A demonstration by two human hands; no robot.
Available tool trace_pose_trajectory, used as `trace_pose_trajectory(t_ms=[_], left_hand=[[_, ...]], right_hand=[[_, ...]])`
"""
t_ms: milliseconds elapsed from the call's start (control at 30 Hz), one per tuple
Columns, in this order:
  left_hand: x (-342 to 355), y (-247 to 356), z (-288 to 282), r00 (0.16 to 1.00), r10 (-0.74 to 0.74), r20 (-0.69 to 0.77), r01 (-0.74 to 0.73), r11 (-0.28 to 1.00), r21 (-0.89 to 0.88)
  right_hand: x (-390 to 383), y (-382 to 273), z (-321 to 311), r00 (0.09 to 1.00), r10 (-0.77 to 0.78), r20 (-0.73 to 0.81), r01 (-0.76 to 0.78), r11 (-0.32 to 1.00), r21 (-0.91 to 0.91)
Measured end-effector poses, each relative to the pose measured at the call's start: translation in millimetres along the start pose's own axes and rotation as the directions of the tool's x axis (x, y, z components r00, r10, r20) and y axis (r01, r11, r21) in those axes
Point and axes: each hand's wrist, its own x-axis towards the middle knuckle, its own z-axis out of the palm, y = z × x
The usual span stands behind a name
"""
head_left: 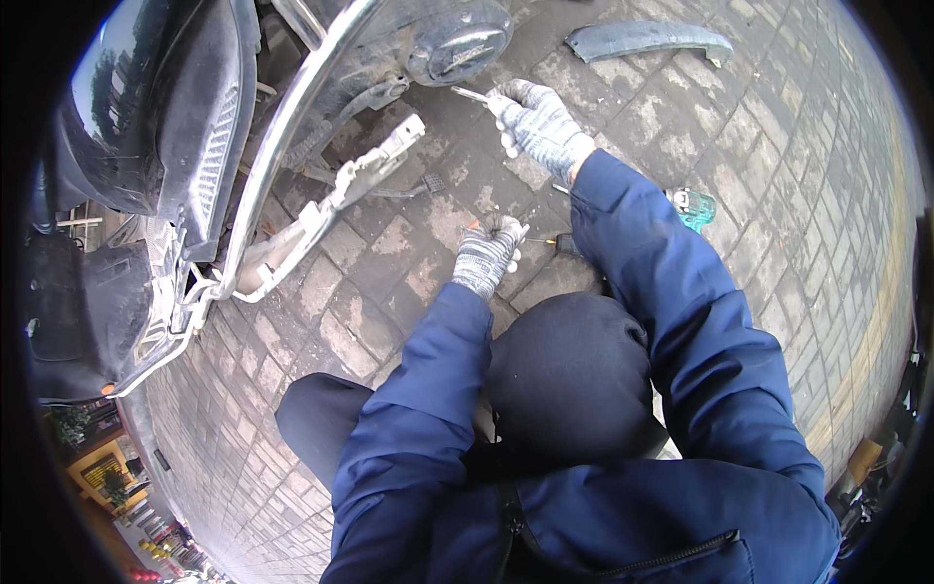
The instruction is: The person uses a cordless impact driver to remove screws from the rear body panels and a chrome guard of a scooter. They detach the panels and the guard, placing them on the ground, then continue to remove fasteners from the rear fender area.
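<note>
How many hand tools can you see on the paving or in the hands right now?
3: a slim metal tool held in the right hand; a screwdriver on the paving by the left hand; a teal-handled tool behind the right sleeve. More may be hidden.

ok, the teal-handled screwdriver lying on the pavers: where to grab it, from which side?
Judging by its pose, grip the teal handle; it lies flat on the paving, exposed right of the right sleeve. Come from above and the right; the shaft side is hidden behind the sleeve.
</note>
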Motion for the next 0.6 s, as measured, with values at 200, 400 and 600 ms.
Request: trace_pose_trajectory(t_ms=[200,400,600], left_hand=[[4.4,15.8,-20.7,0.968,0.235,-0.09,-0.252,0.908,-0.334],[6.1,-3.6,-2.3,0.992,0.127,-0.013,-0.126,0.963,-0.237],[15.8,65.7,-48.6,0.862,0.386,-0.33,-0.507,0.678,-0.532]], right_hand=[[-1.1,11.0,11.8,0.994,0.102,-0.027,-0.094,0.973,0.212],[-5.5,16.1,0.9,0.994,0.097,-0.047,-0.088,0.982,0.167],[31.3,-14.0,25.9,0.994,-0.032,-0.103,0.047,0.988,0.148]])
